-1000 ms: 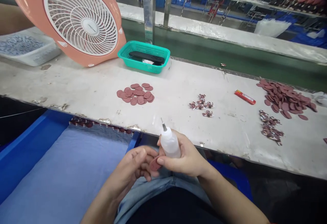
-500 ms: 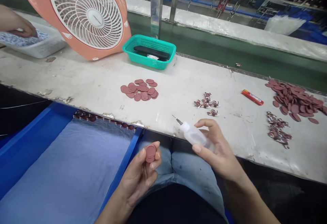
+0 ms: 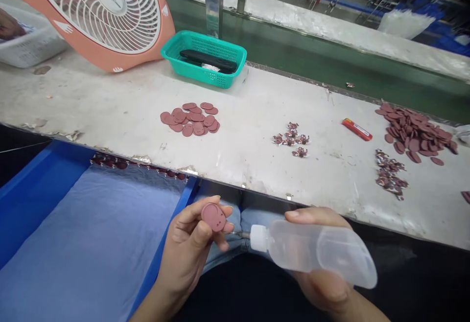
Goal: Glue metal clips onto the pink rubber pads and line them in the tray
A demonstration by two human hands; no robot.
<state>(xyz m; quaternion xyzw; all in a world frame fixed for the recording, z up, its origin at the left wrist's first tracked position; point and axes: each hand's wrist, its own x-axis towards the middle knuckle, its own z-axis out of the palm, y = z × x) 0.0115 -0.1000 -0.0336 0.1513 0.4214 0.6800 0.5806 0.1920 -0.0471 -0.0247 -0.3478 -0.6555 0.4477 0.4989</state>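
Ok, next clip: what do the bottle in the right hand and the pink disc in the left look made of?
The squeeze bottle looks like translucent plastic, milky with light passing through. The pink disc looks like matte rubber or silicone, dull with no shine; I can't tell which.

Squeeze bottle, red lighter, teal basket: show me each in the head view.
Squeeze bottle (image 3: 316,251), head view, on its clear body.
Red lighter (image 3: 357,129), head view, on its middle.
Teal basket (image 3: 209,78), head view, on its front wall.
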